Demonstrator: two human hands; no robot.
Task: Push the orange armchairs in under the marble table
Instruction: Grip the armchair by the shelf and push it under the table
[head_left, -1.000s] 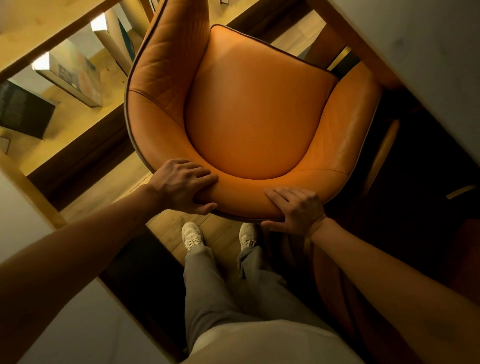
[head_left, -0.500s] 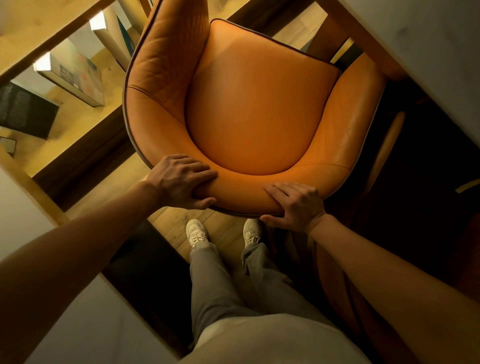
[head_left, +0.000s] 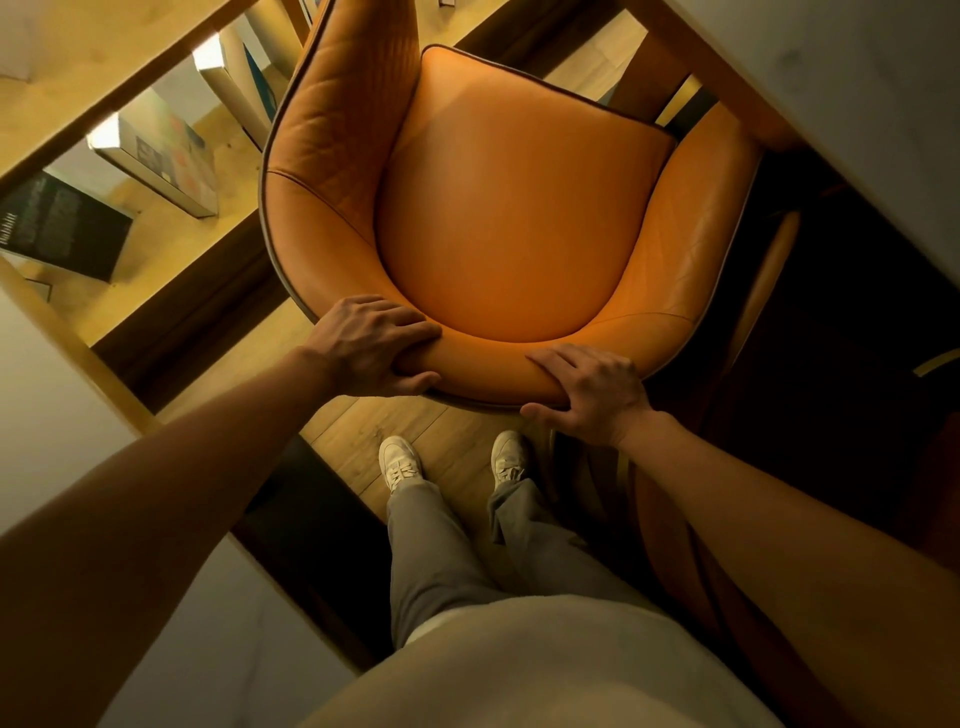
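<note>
we stand behind the orange armchair (head_left: 519, 208), our left hand (head_left: 371, 345) and right hand (head_left: 592, 392) both clamped over the top rim of its backrest. its far right arm sits just under the pale marble table (head_left: 857, 93) edge at upper right. a second orange chair (head_left: 675, 519) crowds close by our right leg, and shelves with books (head_left: 156, 156) line the left side.

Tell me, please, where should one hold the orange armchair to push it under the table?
Grip the orange armchair at its curved top back rim, from behind, as the left hand and right hand do: the padded rim faces the person and lets fingers wrap over.
</note>
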